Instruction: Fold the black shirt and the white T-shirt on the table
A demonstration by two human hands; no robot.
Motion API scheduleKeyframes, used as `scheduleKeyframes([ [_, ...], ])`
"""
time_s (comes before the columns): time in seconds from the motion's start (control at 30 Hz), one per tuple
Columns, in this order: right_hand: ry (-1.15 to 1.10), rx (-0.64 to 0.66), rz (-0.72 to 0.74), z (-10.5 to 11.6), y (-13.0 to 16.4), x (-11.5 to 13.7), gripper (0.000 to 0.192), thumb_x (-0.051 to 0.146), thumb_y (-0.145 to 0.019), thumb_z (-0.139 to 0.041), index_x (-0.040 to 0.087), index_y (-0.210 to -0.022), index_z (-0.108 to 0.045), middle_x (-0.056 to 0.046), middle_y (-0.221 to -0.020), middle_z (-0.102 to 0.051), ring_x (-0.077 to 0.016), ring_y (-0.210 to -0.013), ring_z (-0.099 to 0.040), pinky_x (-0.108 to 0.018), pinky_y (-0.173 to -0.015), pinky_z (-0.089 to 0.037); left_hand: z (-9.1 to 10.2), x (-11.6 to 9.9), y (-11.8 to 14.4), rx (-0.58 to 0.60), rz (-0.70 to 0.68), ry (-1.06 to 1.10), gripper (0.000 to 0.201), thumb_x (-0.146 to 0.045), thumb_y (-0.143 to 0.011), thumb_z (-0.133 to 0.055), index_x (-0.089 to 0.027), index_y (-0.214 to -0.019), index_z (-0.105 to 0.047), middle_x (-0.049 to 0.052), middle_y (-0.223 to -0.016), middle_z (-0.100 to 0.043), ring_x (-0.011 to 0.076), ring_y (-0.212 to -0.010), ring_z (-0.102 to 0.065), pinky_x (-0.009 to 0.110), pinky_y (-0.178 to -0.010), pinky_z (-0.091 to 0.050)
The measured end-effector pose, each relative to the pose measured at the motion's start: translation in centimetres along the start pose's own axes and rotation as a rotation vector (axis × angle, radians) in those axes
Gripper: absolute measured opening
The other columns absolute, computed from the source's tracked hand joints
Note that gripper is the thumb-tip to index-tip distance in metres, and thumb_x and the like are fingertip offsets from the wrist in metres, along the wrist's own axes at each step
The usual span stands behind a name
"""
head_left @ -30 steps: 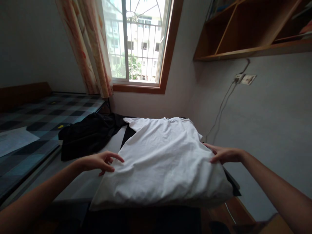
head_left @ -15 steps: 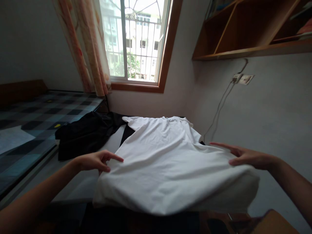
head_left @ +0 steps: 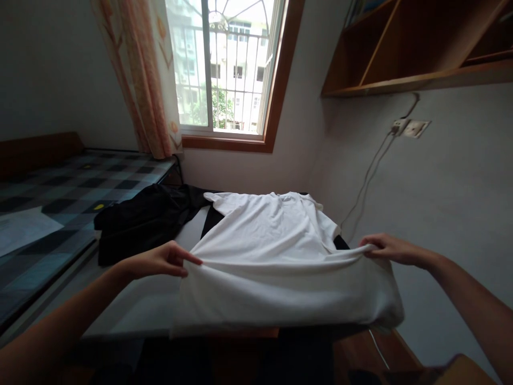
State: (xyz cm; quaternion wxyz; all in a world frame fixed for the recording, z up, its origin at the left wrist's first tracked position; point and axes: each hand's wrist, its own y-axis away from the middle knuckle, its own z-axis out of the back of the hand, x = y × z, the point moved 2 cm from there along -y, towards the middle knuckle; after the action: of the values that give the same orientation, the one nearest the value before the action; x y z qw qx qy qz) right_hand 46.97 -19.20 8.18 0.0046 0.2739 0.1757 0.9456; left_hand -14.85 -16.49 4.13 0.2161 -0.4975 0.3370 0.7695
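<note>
Pinching the white T-shirt [head_left: 276,251] at both side edges, left hand [head_left: 162,260] and right hand [head_left: 387,249] well apart, keeping a taut fold above the worktop [head_left: 132,310].

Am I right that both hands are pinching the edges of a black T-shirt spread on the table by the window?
Not quite: the T-shirt is white, as the head view shows. The left hand and right hand do pinch its edges.
</note>
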Motion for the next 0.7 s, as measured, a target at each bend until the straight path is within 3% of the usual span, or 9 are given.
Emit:
scheduleKeyframes([
  [0.1,-0.112,-0.008,-0.03,1.5,0.6,0.6,0.048,0.059,-0.07,-0.068,0.018,-0.095,-0.072,-0.012,-0.098,-0.07,-0.0299,-0.094,-0.061,-0.032,-0.075,-0.048,0.2,0.2,-0.2,-0.024,0.028,0.112,0.055,-0.045,-0.072,-0.078,-0.018,-0.119,-0.071,0.0,-0.068,-0.063,0.0137,-0.063,-0.058,0.025,-0.062,-0.052],
  [0.2,-0.131,-0.065,-0.066,1.3,0.3,-0.1,0.053,0.061,-0.07,-0.067,0.019,-0.101,-0.069,-0.012,-0.099,-0.07,-0.0287,-0.094,-0.061,-0.031,-0.075,-0.048,0.0,1.1,-1.0,-0.087,0.077,0.193,0.062,-0.048,-0.073,-0.077,-0.018,-0.126,-0.067,0.001,-0.068,-0.062,0.0155,-0.061,-0.061,0.029,-0.06,-0.056],
  [0.3,-0.063,-0.007,-0.082,-0.5,-0.8,-1.3,0.049,0.058,-0.064,-0.068,0.018,-0.09,-0.068,-0.008,-0.077,-0.067,-0.0241,-0.077,-0.06,-0.031,-0.069,-0.047,-0.2,2.1,-1.8,-0.099,0.131,0.122,0.06,-0.046,-0.072,-0.078,-0.019,-0.125,-0.067,0.0,-0.067,-0.063,0.0155,-0.059,-0.062,0.029,-0.06,-0.057],
  [0.43,-0.055,0.153,-0.148,-2.2,-1.8,-2.4,0.042,0.048,-0.054,-0.074,0.019,-0.083,-0.066,-0.001,-0.065,-0.061,-0.0174,-0.061,-0.055,-0.026,-0.055,-0.042,-0.6,2.7,-2.1,0.072,0.171,0.038,0.056,-0.047,-0.072,-0.077,-0.02,-0.12,-0.07,0.002,-0.072,-0.068,0.0169,-0.061,-0.065,0.028,-0.061,-0.056],
  [0.53,-0.056,0.187,-0.184,-1.8,-2.4,-2.4,0.042,0.05,-0.051,-0.078,0.019,-0.078,-0.069,-0.003,-0.069,-0.064,-0.0161,-0.06,-0.056,-0.024,-0.051,-0.042,-0.4,2.5,-1.9,0.12,0.165,-0.014,0.053,-0.05,-0.072,-0.077,-0.019,-0.115,-0.073,0.003,-0.073,-0.071,0.0178,-0.063,-0.066,0.028,-0.065,-0.055],
  [0.7,0.038,0.079,-0.189,0.1,-5.1,-1.5,0.046,0.061,-0.055,-0.078,0.017,-0.06,-0.067,-0.005,-0.06,-0.061,-0.0163,-0.056,-0.056,-0.025,-0.047,-0.041,0.9,1.4,-2.8,0.032,0.123,-0.187,0.053,-0.055,-0.074,-0.072,-0.018,-0.111,-0.074,0.004,-0.073,-0.07,0.0171,-0.065,-0.063,0.026,-0.063,-0.051],
])
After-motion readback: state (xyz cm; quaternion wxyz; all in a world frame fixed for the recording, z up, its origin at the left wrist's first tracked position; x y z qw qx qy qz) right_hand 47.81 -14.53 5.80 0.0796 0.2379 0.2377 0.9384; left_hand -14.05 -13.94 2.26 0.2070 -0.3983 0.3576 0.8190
